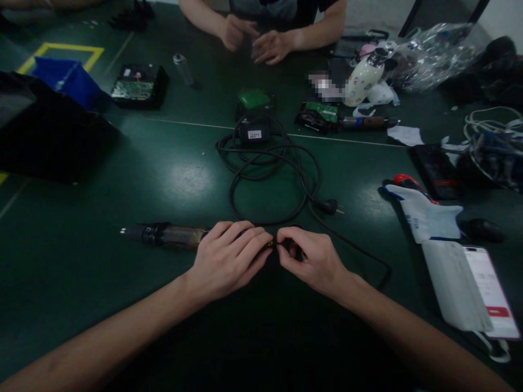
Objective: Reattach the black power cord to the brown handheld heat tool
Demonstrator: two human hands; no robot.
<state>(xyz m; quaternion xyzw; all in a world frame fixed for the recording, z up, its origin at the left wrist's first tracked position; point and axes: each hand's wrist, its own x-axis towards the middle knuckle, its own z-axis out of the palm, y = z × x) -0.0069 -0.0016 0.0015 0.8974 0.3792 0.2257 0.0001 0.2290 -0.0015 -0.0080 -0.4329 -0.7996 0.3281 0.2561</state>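
Observation:
An electric screwdriver (165, 235) lies on its side on the dark green table (102, 218), tip pointing left. My left hand (229, 258) is wrapped over its rear end. My right hand (312, 258) pinches the end of a black cable (272, 174) right against that rear end. The cable runs in loose coils up to a black power adapter (254, 130), and a plug (330, 207) lies loose to the right.
Across the table another person's hands (255, 39) rest together. Circuit boards (133, 89) (321, 113), a second screwdriver (368, 123), a bottle (363, 79), a work glove (425, 212), a phone (490, 288), a blue bin (67, 79) and a black box (44, 130) surround the work area.

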